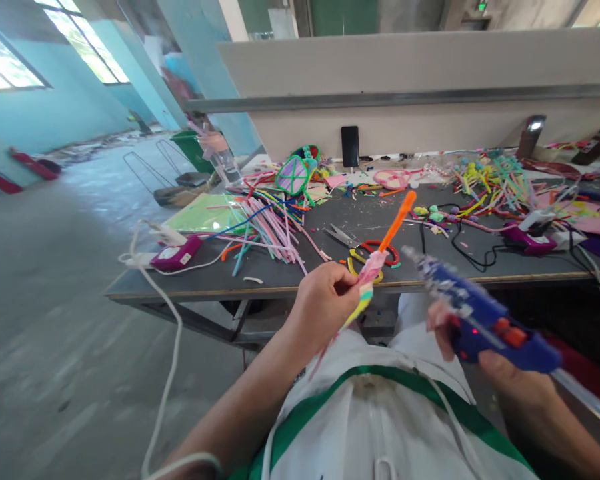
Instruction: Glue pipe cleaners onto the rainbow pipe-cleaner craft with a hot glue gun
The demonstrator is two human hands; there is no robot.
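Observation:
Between the thumb and fingers of my left hand (327,297) is a pipe-cleaner piece (373,267), with a fuzzy orange tip on top, pink wrapping in the middle and yellow and teal bits below. My right hand (480,353) is wrapped round a blue hot glue gun (485,313) with orange parts and a small red light. Its nozzle points up and left toward the pipe-cleaner piece, apart from it. A glue stick (587,400) juts from the gun's back end. Behind the piece, scissors with red handles (383,252) lie on the table near a yellow-handled pair (353,263).
Bundled pipe cleaners (275,230) spread over the dark table (325,213), left of the scissors. Further right lies a colourful heap (495,183). Purple power sockets (177,253) sit at the left edge, trailing a white cable (173,347). A phone (350,147) leans on the back panel.

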